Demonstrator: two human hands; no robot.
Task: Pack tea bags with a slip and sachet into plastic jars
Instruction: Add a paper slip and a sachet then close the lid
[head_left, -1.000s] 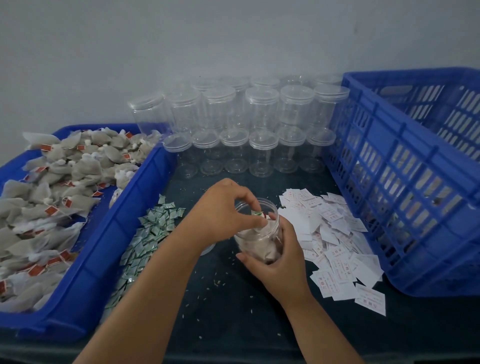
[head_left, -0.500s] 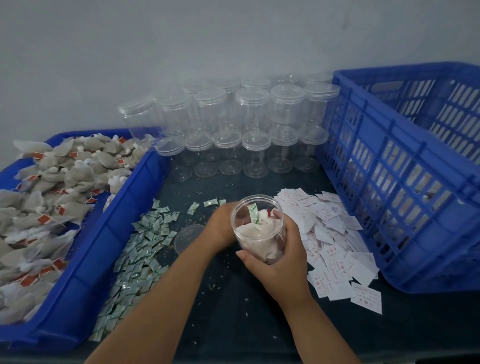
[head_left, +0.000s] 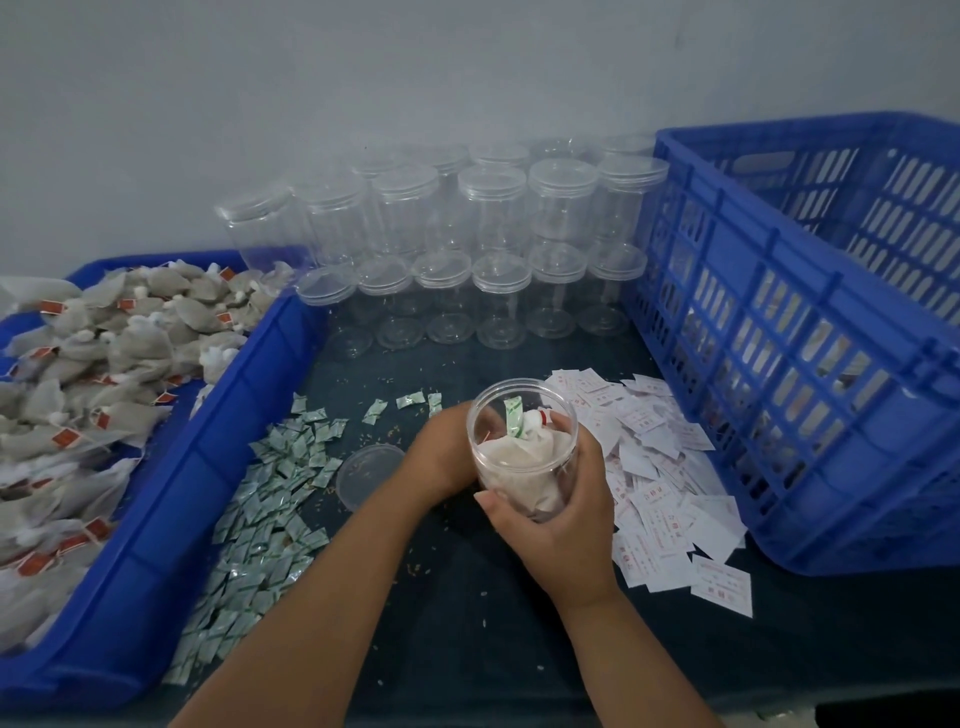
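Now the left hand (head_left: 441, 449) has dropped beside the jar (head_left: 524, 467), by its lid (head_left: 363, 475).

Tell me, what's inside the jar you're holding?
Tea bags fill the jar, with a green sachet standing on top. A white-and-red paper sits beside it. The right hand hides the jar's bottom.

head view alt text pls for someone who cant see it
The right hand grips an open clear jar of tea bags topped with a green sachet, the left hand against its side. A lid, sachets and white slips lie on the table.
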